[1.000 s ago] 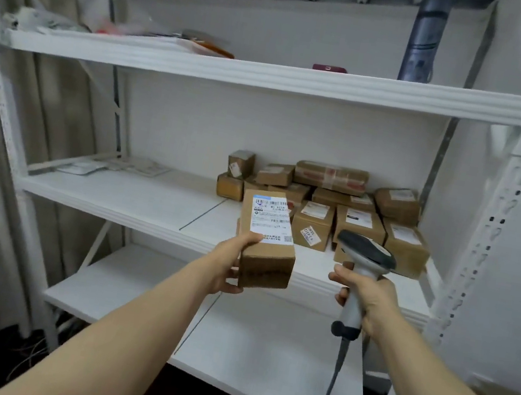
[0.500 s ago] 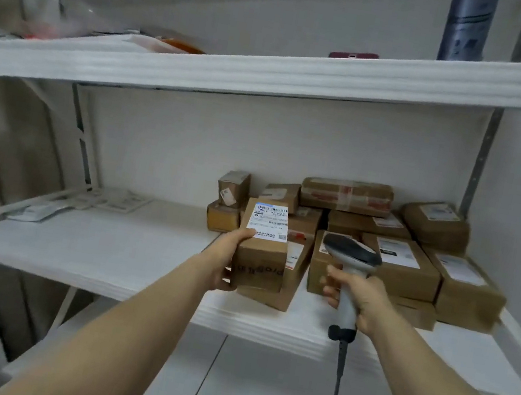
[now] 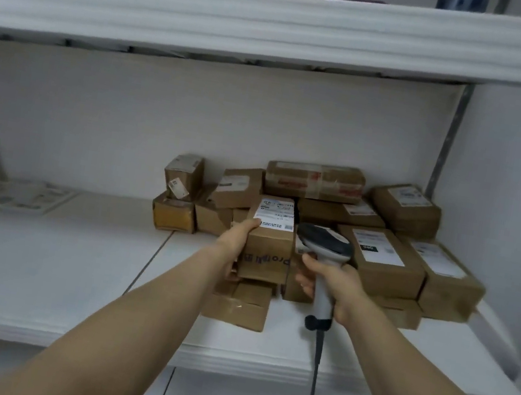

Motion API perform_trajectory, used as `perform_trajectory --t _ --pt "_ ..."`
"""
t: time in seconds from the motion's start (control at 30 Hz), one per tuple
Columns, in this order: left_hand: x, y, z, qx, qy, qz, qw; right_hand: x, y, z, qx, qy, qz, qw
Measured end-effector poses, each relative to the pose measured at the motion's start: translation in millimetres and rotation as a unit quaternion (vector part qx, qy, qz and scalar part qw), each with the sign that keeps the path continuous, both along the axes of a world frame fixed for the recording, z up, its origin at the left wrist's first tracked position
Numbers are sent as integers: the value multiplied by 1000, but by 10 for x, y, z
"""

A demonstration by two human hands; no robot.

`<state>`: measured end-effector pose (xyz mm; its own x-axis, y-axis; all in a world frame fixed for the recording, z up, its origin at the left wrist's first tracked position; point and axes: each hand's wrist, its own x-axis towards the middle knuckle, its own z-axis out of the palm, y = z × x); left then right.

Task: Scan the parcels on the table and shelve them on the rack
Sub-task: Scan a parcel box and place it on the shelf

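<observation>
- Head view: left grip [image 3: 238, 240] holds the parcel [image 3: 271, 238], now carried in against the pile's [image 3: 387, 256] front, above a lower box [image 3: 242, 306].
- Right grip [image 3: 340, 281] clasps the scanner [image 3: 324, 242], just before the pile.
- Judged: shelving nearly complete; release remains.

Held parcel [image 3: 269, 250]: matt brown cardboard, lightly scuffed, with a smooth white paper label [image 3: 275, 215] on its top face. Stacked parcels [image 3: 382, 262]: the same dull cardboard with paper labels. The long box [image 3: 315, 180] at the back is wrapped in glossy clear tape. Scanner [image 3: 325, 242]: smooth moulded plastic, with a dark grey head of faint sheen and a pale grey grip. Its cable [image 3: 315, 379] has a dark matt sheath. Shelf board [image 3: 51, 265]: white, smooth, matt finish. Rear upright [image 3: 446, 149]: dull grey metal.
</observation>
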<state>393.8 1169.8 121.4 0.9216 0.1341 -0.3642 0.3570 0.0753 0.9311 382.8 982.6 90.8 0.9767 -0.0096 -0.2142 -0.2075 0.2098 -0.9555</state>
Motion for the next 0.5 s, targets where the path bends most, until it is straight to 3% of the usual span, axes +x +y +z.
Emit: perform_trajectory --t 0.3,0.5 --pt "264 -188 52 -42 -49 -21 998 103 -21 172 2 -31 -88 996" --pt "310 61 -30 -61 -27 21 998 139 146 149 -14 -23 -61 998"
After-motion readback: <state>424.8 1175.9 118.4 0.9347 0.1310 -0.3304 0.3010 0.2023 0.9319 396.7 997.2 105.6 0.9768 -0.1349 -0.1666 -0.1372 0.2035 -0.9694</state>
